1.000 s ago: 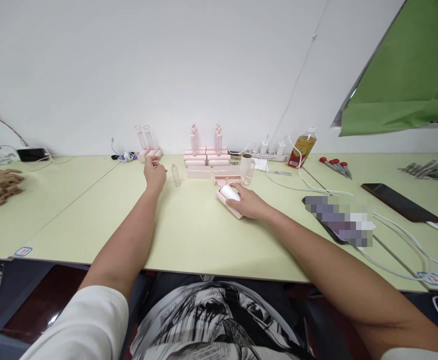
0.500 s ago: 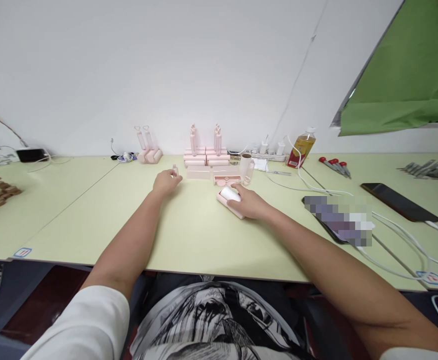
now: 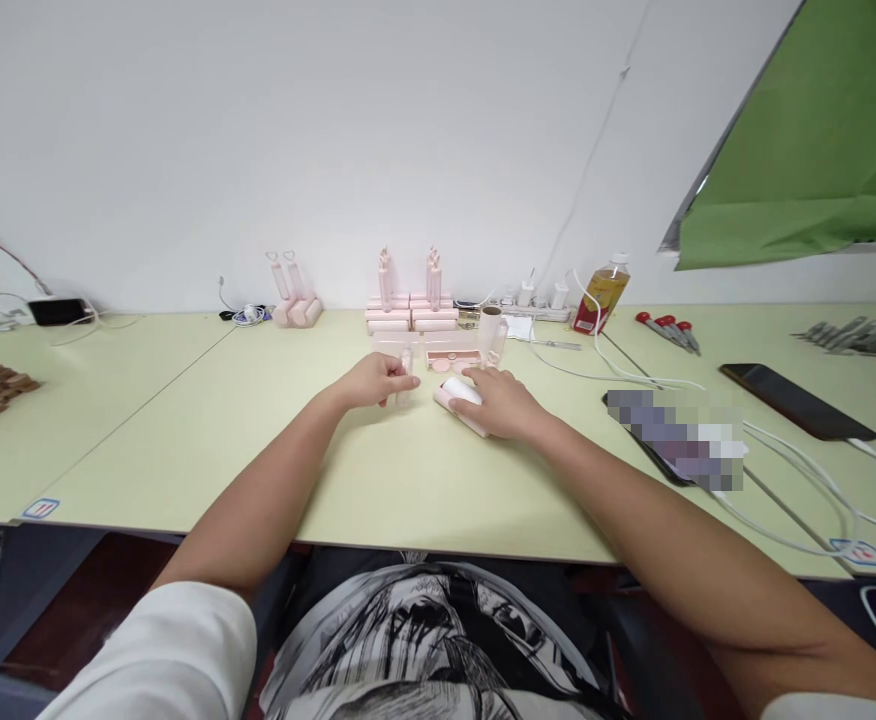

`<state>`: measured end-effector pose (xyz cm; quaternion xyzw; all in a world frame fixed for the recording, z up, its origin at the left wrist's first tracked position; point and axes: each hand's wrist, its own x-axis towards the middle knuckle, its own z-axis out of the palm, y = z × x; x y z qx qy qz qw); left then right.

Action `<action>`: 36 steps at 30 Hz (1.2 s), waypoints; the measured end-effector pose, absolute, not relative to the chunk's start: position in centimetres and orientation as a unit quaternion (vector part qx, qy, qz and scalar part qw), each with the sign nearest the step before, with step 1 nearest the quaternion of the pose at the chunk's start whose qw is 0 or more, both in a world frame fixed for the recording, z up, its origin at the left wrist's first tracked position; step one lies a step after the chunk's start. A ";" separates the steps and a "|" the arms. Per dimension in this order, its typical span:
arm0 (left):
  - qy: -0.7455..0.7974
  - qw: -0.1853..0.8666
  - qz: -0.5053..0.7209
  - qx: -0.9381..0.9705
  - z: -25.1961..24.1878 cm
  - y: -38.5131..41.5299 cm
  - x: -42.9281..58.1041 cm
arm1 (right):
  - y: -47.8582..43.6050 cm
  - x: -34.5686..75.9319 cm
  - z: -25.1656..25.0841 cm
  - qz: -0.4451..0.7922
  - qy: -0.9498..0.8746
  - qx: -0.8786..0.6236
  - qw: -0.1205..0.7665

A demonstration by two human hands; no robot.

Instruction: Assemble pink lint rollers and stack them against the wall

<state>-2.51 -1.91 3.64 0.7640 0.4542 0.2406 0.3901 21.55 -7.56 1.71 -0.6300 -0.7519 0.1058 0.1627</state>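
My left hand is closed around a clear, pale pink tube, held upright just above or on the table; I cannot tell which. To its right, my right hand grips a white roll lying slantwise in a pink half-round case. Behind the hands sits an open pink case with round marks inside. A cardboard core stands beside another clear pink piece.
Pink boxes with upright clear handles line the wall, and two more pink holders stand left of them. At right are a drink bottle, red-capped pens, a blurred phone, a black phone and white cables.
My left hand has moved right and slightly nearer me with the clear pink tube, closer to the roll. My right hand stays on the roll and case.
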 end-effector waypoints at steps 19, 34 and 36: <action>0.302 0.634 0.415 0.578 3.2 -3.6 0.9 | -9.6 19.4 3.1 0.375 -0.626 -0.417 0.542; 0.236 0.631 0.588 0.447 4.0 -4.0 1.6 | -9.9 19.5 2.0 0.181 -0.718 -0.493 0.457; 0.238 0.613 0.582 0.479 3.7 -4.2 1.8 | -9.9 19.6 2.4 0.152 -0.748 -0.513 0.392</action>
